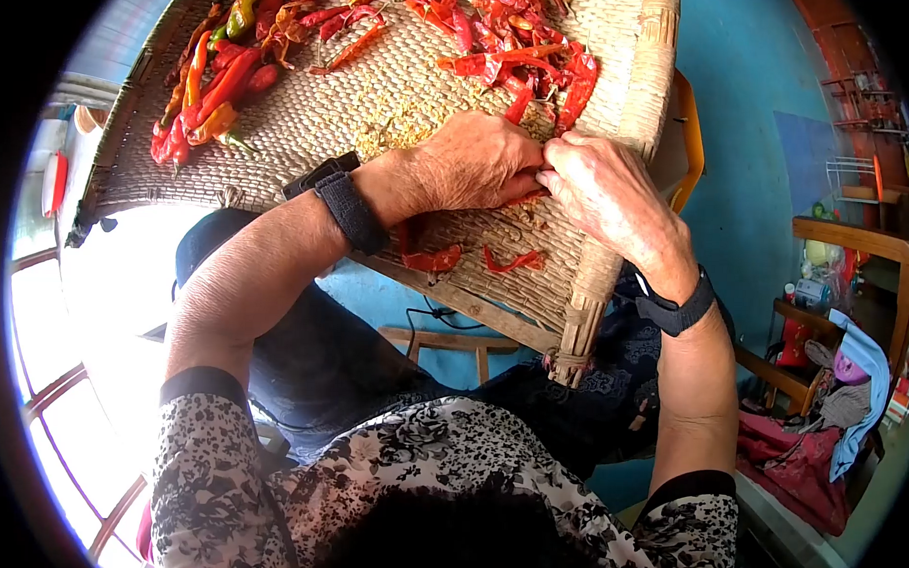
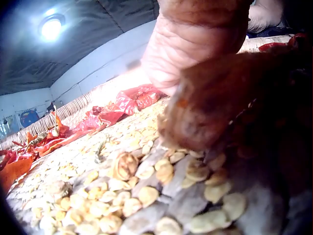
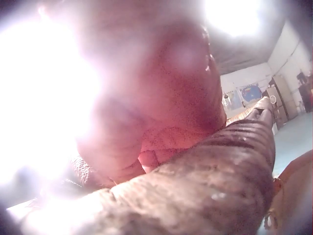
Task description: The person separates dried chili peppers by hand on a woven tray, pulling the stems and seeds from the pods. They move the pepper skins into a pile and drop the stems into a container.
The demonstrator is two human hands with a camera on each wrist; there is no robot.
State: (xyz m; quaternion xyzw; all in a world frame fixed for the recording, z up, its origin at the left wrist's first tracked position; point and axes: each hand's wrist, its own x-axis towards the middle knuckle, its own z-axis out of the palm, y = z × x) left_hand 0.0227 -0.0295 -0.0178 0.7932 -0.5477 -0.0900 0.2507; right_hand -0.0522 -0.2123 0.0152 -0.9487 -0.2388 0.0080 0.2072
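Observation:
In the head view my left hand (image 1: 479,163) and right hand (image 1: 610,197) meet fingertip to fingertip over the woven tray (image 1: 310,109). Between them they pinch a dried red chili pepper, mostly hidden by the fingers in that view. The left wrist view shows a dark, papery chili pod (image 2: 195,110) beneath the left hand, close over loose pale seeds (image 2: 146,196). Several torn red chili pieces (image 1: 435,259) lie just below the hands. Above the right hand is a heap of opened red chilies (image 1: 513,46). Glare washes out much of the right wrist view.
Whole red, orange and green chilies (image 1: 216,85) lie at the tray's left side. The tray's thick bound rim (image 1: 573,343) runs along its right, beside the right forearm. A yellow chair back (image 1: 692,142) stands behind it; a wooden chair with clothes (image 1: 820,427) is farther right.

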